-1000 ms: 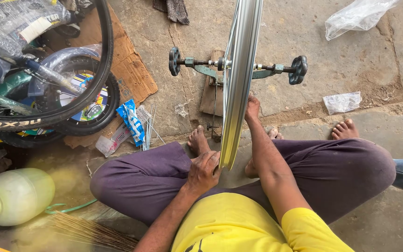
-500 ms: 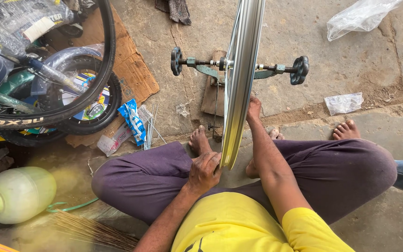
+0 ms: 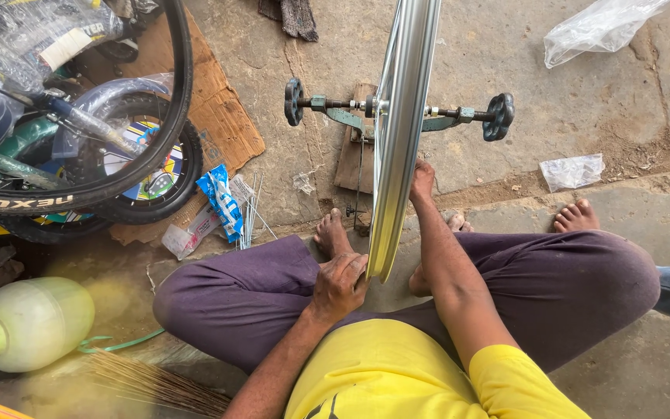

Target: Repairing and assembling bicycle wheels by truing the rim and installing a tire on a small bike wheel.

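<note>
Centrally, the shiny silver metal bicycle rim [image 3: 398,132] stands upright in the green metal truing stand with black knobs [image 3: 335,112]. Left hand [image 3: 340,283] grips the rim's near edge; right hand [image 3: 422,180] touches its right side, grip unclear.

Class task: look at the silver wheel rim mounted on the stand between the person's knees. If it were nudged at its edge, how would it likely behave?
The rim sits upright on an axle in a stand, so a nudge would probably spin it rather than tip it. It looks like stiff, smooth metal, likely slippery under fingers. The left hand at its lower edge and the right hand beside it probably steady it.
</note>
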